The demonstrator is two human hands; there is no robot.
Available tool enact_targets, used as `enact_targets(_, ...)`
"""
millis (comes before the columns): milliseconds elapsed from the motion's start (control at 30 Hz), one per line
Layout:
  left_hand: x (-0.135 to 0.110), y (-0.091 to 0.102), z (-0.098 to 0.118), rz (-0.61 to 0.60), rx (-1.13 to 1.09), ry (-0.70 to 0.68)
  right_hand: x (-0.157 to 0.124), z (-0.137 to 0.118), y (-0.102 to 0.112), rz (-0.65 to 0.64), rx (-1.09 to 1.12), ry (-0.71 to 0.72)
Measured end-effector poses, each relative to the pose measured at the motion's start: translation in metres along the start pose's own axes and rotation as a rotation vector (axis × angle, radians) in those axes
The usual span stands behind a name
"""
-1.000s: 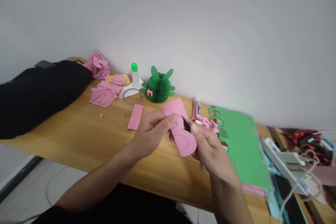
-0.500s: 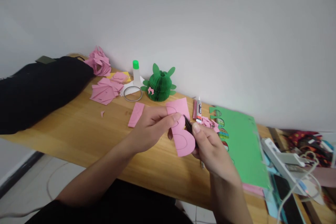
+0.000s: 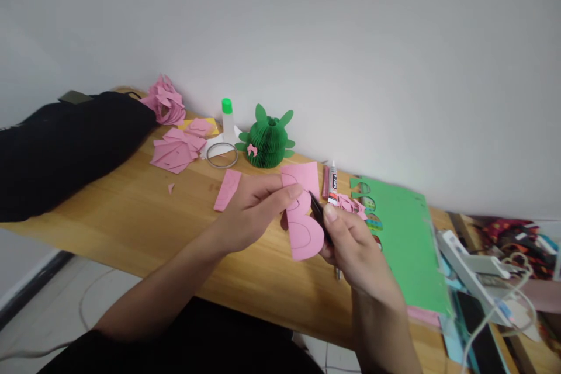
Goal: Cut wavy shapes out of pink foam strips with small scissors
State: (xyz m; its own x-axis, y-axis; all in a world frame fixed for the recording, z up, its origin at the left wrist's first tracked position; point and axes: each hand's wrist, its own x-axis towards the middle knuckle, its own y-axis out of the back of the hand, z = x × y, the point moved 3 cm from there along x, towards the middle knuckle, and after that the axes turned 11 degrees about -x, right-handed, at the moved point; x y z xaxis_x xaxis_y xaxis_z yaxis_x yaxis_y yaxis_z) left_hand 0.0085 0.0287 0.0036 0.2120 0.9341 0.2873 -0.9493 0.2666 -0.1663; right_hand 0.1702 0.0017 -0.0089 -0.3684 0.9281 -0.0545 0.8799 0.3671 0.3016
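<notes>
Between thumb and fingers, my left hand (image 3: 252, 210) pinches a folded-looking sheet of pink paper (image 3: 305, 239) with curved pencil lines on it. Its right edge is cut into rounded lobes. My right hand (image 3: 355, 245) is closed around dark scissors (image 3: 319, 213), whose handles are mostly hidden by the fingers. The blade tips touch the paper's edge just above the upper lobe. Behind the paper stands a green honeycomb paper cactus (image 3: 266, 143) with leaf-shaped pieces and a small pink bow (image 3: 252, 150) on its front.
Pink scraps (image 3: 177, 149) and a glue bottle (image 3: 227, 120) with a green cap lie left, near a tape ring (image 3: 222, 155). A black bag (image 3: 74, 152) covers the far left. On the right are a glue tube (image 3: 333, 184), green sheets (image 3: 407, 245) and a power strip (image 3: 473, 274).
The pink paper has turned slightly, and its lower lobe has shifted a little left. The scissors' blades show more clearly at its edge. Both hands keep their hold.
</notes>
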Motion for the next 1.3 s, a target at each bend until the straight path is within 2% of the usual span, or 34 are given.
enact_targets(267,0.0012,0.0034,0.0015,0.082,0.056,-0.049,0.0011,-0.0039,-0.0005,-0.029,0.019,0.009)
enact_targets(700,-0.0006,0.0028,0.008,0.05,0.132,-0.118,-0.0006,-0.0063,0.0008,-0.059,-0.054,0.045)
enact_targets(1033,-0.0009,0.0014,0.008,0.036,0.182,-0.144,0.0027,-0.0068,-0.0016,-0.056,-0.022,0.044)
enact_targets(1300,-0.0012,0.0021,0.0061,0.046,0.158,-0.081,0.0018,-0.0062,-0.0007,-0.059,-0.057,0.026)
